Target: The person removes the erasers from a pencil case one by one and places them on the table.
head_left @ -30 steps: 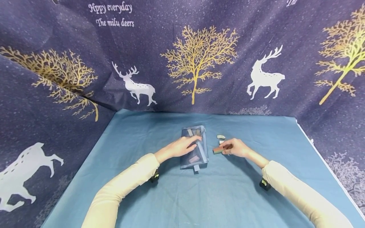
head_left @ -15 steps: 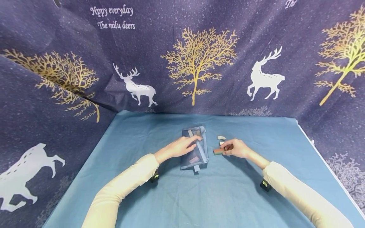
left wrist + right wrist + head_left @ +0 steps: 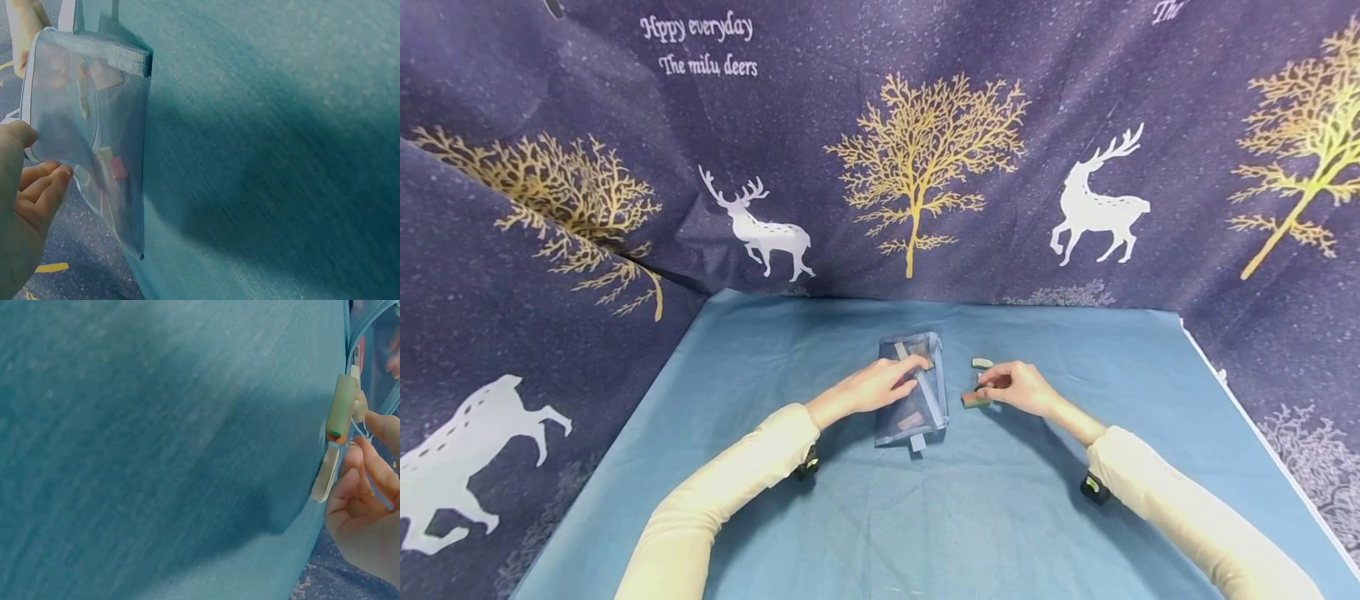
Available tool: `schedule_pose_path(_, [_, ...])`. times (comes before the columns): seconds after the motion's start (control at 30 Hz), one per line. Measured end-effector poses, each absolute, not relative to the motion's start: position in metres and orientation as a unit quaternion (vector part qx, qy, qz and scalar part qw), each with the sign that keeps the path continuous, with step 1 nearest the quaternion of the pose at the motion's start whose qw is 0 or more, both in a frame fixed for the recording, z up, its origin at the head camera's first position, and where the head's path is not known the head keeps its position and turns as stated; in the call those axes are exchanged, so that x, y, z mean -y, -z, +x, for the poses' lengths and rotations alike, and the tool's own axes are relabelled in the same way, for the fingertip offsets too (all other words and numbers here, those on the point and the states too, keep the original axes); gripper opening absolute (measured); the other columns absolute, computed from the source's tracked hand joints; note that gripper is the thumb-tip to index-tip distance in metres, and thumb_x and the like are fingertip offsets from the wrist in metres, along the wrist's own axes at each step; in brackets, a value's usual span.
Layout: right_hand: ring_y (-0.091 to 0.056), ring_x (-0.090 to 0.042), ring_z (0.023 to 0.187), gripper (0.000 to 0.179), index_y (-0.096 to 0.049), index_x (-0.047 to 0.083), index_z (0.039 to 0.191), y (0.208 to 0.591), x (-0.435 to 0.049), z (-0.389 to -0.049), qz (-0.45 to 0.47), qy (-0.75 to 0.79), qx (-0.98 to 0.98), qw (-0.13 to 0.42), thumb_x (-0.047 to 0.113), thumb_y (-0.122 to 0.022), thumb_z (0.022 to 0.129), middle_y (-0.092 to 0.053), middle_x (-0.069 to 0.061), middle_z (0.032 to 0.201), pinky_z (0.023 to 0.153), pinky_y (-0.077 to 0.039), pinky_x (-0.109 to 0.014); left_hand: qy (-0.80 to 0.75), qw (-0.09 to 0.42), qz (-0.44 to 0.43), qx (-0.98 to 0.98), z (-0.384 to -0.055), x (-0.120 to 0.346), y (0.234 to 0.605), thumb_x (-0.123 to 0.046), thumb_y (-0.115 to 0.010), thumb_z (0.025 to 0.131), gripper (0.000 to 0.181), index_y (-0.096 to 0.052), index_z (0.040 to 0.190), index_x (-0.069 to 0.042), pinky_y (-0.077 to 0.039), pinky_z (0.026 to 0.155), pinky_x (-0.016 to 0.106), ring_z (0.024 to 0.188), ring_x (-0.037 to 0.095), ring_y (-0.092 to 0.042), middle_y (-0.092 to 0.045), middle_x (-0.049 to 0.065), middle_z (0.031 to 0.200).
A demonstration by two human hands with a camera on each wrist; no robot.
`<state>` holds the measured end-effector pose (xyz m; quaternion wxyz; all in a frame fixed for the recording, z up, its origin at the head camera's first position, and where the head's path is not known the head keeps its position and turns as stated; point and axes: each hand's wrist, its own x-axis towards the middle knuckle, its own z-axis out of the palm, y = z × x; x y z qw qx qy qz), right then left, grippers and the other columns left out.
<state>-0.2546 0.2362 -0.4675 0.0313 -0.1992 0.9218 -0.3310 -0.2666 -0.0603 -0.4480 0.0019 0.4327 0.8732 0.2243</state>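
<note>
A translucent blue mesh zip pouch (image 3: 891, 421) lies mid-table, with small pieces showing through it, including a pink block (image 3: 117, 167). My left hand (image 3: 876, 385) pinches the pouch's zipped edge between thumb and fingers, the edge lifted. To the pouch's right lies an orange-and-green block (image 3: 974, 401), eraser-like in size. Right beside it is my right hand (image 3: 1018, 390), thumb and fingertips apart around its near end; in the right wrist view they stand clear of the green side. A small pale block (image 3: 982, 363) lies farther back. Another light piece is mostly hidden by the right fingers.
A blue cloth (image 3: 880, 525) covers the table. Behind and at the sides hangs a dark curtain (image 3: 820, 125) printed with deer and trees. Black wrist devices (image 3: 1094, 488) sit below both sleeves.
The right fingers have loosened from the orange-and-green block and shifted slightly back from it, leaving it on the cloth. My left hand and the pouch stay nearly still.
</note>
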Motion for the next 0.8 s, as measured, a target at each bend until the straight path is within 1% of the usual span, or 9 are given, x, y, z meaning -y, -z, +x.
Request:
schedule_pose_path(0.13, [-0.066,-0.013,0.082,0.019,-0.069,0.011,0.097,0.466,-0.232,-0.255,-0.206,0.338,-0.918,0.030,0.020,-0.068,0.080,-0.070,-0.003,0.093,0.069,-0.051,-0.024,-0.223,0.009,0.431,-0.874,-0.266,0.061,0.448,-0.019,-0.046,0.094,0.032,-0.044,0.126,-0.024,-0.031,0.043,0.016,0.044,0.000,-0.032,-0.039,-0.008,0.061])
schedule_pose_path(0.23, [-0.065,-0.014,0.082,0.019,-0.069,0.010,0.098,0.464,-0.228,-0.254,-0.208,0.345,-0.915,0.038,0.018,-0.067,0.081,-0.070,-0.004,0.092,0.069,-0.051,-0.025,-0.222,0.015,0.432,-0.874,-0.267,0.061,0.449,-0.020,-0.045,0.095,0.032,-0.043,0.127,-0.024,-0.031,0.042,0.016,0.042,0.000,-0.031,-0.038,-0.008,0.060])
schedule_pose_path(0.4, [-0.064,-0.013,0.081,0.018,-0.069,0.010,0.100,0.463,-0.224,-0.255,-0.207,0.348,-0.913,0.047,0.017,-0.062,0.085,-0.069,-0.004,0.095,0.068,-0.051,-0.026,-0.225,0.001,0.443,-0.868,-0.268,0.060,0.451,-0.018,-0.046,0.095,0.032,-0.043,0.127,-0.023,-0.031,0.042,0.016,0.042,0.001,-0.032,-0.039,-0.007,0.059])
schedule_pose_path(0.57, [-0.064,-0.014,0.082,0.019,-0.068,0.010,0.103,0.465,-0.222,-0.258,-0.206,0.345,-0.915,0.043,0.017,-0.059,0.088,-0.068,-0.007,0.100,0.067,-0.050,-0.026,-0.219,-0.008,0.444,-0.869,-0.268,0.060,0.451,-0.019,-0.046,0.094,0.032,-0.043,0.126,-0.023,-0.031,0.042,0.016,0.043,0.000,-0.033,-0.039,-0.008,0.058])
schedule_pose_path(0.8, [-0.066,-0.015,0.082,0.018,-0.069,0.009,0.101,0.463,-0.218,-0.258,-0.210,0.350,-0.912,0.038,0.016,-0.058,0.089,-0.070,-0.007,0.097,0.065,-0.049,-0.025,-0.228,0.001,0.443,-0.867,-0.268,0.059,0.452,-0.019,-0.045,0.094,0.033,-0.045,0.127,-0.017,-0.031,0.043,0.016,0.042,0.000,-0.032,-0.040,-0.007,0.060])
